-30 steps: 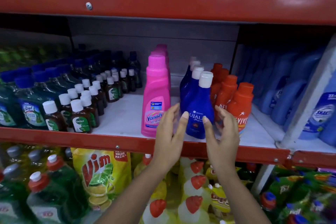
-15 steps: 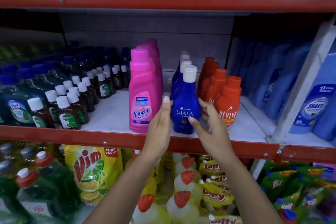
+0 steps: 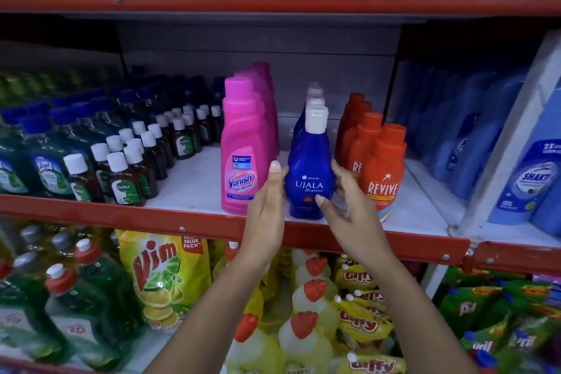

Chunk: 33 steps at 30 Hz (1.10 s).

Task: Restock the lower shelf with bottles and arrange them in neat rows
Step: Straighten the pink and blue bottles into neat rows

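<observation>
A blue Ujala bottle (image 3: 309, 167) with a white cap stands upright at the front of its row on the white shelf board (image 3: 194, 182). My left hand (image 3: 267, 206) presses flat against its left side. My right hand (image 3: 346, 206) cups its right side, thumb across the lower label. Together both hands hold the bottle. A row of pink Vanish bottles (image 3: 243, 146) stands just to the left. Orange Revive bottles (image 3: 382, 170) stand in two rows just to the right.
Small brown Dettol bottles (image 3: 124, 182) and green bottles (image 3: 45, 167) fill the shelf's left part. Blue Shakti bottles (image 3: 522, 182) stand past a white divider (image 3: 501, 161) at right. A red shelf rail (image 3: 151, 218) runs in front. Below lie Vim pouches (image 3: 161, 276) and yellow bottles.
Both hands have closed in from in front of the blue Ujala bottle onto its two sides. The view has shifted slightly, and the bottle stays in place.
</observation>
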### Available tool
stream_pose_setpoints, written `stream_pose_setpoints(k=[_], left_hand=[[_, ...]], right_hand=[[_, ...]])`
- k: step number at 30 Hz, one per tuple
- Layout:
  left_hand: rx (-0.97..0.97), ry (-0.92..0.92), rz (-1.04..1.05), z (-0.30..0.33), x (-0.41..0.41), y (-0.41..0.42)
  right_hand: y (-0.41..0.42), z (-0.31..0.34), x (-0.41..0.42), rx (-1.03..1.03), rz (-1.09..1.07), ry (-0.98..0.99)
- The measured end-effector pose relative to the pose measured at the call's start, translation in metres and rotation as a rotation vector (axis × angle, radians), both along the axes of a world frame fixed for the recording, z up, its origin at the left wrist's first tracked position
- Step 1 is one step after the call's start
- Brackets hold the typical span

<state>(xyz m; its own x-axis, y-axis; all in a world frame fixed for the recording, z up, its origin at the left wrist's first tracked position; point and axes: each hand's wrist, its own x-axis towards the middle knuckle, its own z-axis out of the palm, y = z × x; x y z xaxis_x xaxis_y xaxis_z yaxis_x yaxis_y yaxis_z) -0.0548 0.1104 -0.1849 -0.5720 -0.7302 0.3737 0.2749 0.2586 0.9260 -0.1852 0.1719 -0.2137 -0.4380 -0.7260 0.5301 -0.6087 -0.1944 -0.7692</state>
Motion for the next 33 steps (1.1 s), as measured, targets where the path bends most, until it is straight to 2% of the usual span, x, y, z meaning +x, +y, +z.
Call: stream_pose_setpoints(k=[4,6,9,11,13,17,22,26,33], left_hand=[[-0.013,0.012,0.055,-0.002,-0.005,-0.007],[0.000,0.090,0.113,-0.001,-0.007,-0.007],[-0.144,0.181,0.264,-0.002,-0.016,0.003],[-0.226,0.219,0.259,0.006,-0.047,0.057],[-0.202,0.175,0.206,0.007,-0.059,0.062],[-0.078,0.007,-0.035,0.011,-0.072,0.066],[0.029,-0.137,-0.101,0.000,-0.079,0.051],[0.035,-0.166,-0.104,-0.002,-0.080,0.048],[0.068,-0.091,-0.044,0.002,-0.076,0.057]], right_hand=[[-0.008,0.001,-0.001,-0.014,0.017,-0.010],[-0.008,-0.001,0.005,-0.097,-0.025,-0.019],[0.010,0.000,0.009,-0.324,-0.315,0.002],[0.073,0.011,-0.022,-0.483,-0.483,-0.018],[0.079,0.014,-0.035,-0.524,-0.508,-0.057],[0.071,0.010,-0.044,-0.311,-0.469,-0.069],[0.058,0.005,-0.048,-0.024,-0.296,-0.006],[0.061,0.009,-0.050,0.025,-0.211,0.024],[0.069,0.010,-0.051,0.051,-0.105,0.015]])
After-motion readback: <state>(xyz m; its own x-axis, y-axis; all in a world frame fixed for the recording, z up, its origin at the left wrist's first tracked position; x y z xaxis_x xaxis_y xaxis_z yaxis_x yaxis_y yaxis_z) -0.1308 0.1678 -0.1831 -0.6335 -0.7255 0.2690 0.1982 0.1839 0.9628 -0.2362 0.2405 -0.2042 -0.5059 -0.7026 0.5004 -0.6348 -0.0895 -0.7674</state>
